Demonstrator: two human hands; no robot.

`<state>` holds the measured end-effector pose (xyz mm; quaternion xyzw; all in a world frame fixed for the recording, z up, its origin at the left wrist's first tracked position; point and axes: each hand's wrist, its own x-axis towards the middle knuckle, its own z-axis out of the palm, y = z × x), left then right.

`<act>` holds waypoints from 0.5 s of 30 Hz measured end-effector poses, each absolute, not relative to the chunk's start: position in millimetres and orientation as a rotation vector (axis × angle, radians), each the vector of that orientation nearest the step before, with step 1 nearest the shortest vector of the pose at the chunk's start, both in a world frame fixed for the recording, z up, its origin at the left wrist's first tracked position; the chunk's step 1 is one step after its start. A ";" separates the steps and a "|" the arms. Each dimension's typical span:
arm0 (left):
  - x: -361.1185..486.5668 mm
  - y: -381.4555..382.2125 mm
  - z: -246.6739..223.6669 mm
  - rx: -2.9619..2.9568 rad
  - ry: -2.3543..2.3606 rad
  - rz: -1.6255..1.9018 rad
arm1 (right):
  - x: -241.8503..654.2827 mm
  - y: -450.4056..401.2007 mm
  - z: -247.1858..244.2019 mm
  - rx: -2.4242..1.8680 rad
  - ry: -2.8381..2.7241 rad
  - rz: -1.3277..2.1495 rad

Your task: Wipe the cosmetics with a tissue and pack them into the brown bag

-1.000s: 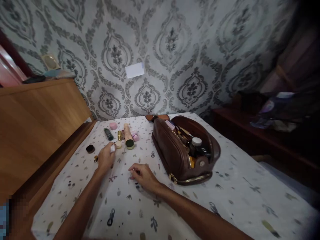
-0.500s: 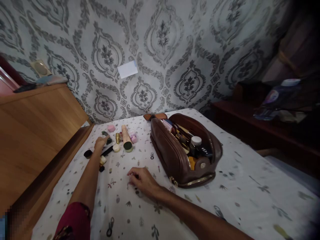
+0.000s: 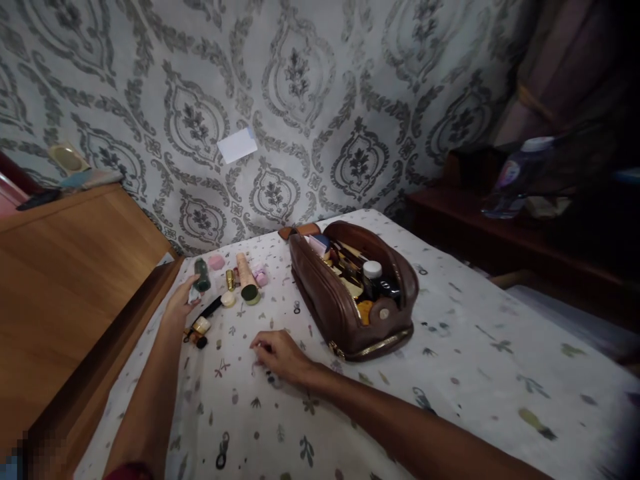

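Beside a dark green bottle [image 3: 202,275], my left hand [image 3: 178,301] has its index finger and thumb apart. The index fingertip is at the bottle's near side; whether it touches cannot be made out. Resting on the patterned sheet, my right hand [image 3: 281,355] has its fingers loosely curled, and I see nothing in them. Right of it stands an unzipped brown leather toiletry bag [image 3: 325,293], holding a white-capped dark bottle [image 3: 372,271] and several cosmetics. Near my left hand lie a black stick [image 3: 207,308], a small cream-topped jar [image 3: 228,299] and a small gold-and-white container [image 3: 201,326].
A peach tube with a dark green cap [image 3: 245,272], a gold lipstick-like tube [image 3: 230,280], a pink item [image 3: 216,262] and a lilac item [image 3: 260,274] lie at the back. A wooden board [image 3: 85,287] borders the left; the patterned wall rises behind. A clear bottle [image 3: 515,177] stands right.
The dark green bottle now shows upright and uncovered as my left hand has drawn back toward me and slightly left. My right hand stays in place. The whole view has shifted.
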<state>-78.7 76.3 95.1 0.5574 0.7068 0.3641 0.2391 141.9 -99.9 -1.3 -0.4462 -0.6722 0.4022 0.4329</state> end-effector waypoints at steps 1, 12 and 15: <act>-78.7 64.3 96.3 1.533 1.874 1.023 | 141.6 -99.0 -2.4 -1.104 -1.652 1.006; -7.5 -89.0 36.8 2.124 1.340 0.795 | 152.0 -90.2 -0.9 -0.817 -1.216 1.191; 1.0 -97.2 36.6 2.156 1.345 0.794 | 155.9 -91.5 1.4 -0.754 -1.144 1.239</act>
